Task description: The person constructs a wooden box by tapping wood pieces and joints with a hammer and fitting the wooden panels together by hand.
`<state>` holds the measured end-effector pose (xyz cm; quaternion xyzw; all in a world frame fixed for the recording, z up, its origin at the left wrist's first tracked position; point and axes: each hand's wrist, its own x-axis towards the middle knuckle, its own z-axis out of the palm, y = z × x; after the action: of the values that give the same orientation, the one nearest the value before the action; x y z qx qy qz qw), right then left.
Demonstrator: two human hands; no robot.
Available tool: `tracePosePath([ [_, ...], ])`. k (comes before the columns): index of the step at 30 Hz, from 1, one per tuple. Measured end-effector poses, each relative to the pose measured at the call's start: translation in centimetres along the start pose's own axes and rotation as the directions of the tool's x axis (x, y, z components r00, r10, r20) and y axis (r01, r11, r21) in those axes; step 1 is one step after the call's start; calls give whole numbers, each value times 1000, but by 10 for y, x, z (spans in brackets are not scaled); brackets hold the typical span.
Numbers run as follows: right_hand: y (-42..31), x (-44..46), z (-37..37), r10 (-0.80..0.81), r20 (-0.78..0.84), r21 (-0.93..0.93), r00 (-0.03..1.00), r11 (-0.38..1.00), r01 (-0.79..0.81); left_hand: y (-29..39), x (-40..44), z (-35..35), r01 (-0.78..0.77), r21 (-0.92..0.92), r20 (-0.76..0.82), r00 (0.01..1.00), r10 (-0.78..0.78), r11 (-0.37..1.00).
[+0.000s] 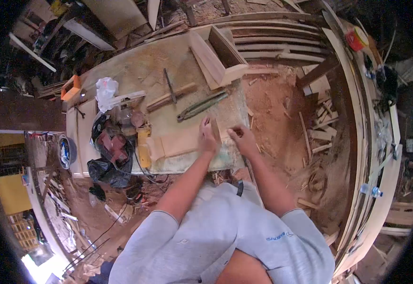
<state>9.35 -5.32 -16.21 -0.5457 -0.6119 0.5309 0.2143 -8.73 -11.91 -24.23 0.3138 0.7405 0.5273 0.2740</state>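
Note:
My left hand (208, 137) is closed on a small flat wood piece (216, 129), held on edge above the workbench near its front right corner. Just to the right, my right hand (244, 140) has its fingers curled together in a pinch. Whatever it holds, if anything, is too small to make out. Under and left of my left hand lies a pale flat board (180, 143). Beyond the hands rests a green hand plane (201, 105), long and narrow. A hammer (170, 86) lies across a wood strip (156, 102) behind it.
An open wooden box (219, 54) stands at the bench's far right corner. On the left are a yellow tool (144, 147), a red power tool (112, 146) with cords, black plastic bags (109, 173) and a white bag (106, 92). Offcuts (327, 118) litter the floor at right.

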Motion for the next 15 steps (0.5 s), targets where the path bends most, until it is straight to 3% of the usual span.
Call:
tracePosePath([
  [3, -10, 34, -16, -78, -153, -33, 985, 997, 74, -7, 8, -60, -140, 492, 182, 982, 56, 859],
  [6, -49, 85, -17, -272, -251, -211, 929, 952, 222, -11, 29, -108, -317, 764, 213, 946, 244, 562],
  [9, -94, 154, -10, -566, -152, -591, 811, 709, 384, -14, 47, -129, -330, 720, 140, 930, 339, 610],
  [12, -144, 200, 10, -693, -93, -752, 715, 519, 406, -4, 46, -132, -314, 712, 138, 940, 313, 629],
  [15, -143, 262, 36, -439, -62, -709, 896, 651, 270, -7, 49, -134, -269, 664, 127, 960, 249, 698],
])
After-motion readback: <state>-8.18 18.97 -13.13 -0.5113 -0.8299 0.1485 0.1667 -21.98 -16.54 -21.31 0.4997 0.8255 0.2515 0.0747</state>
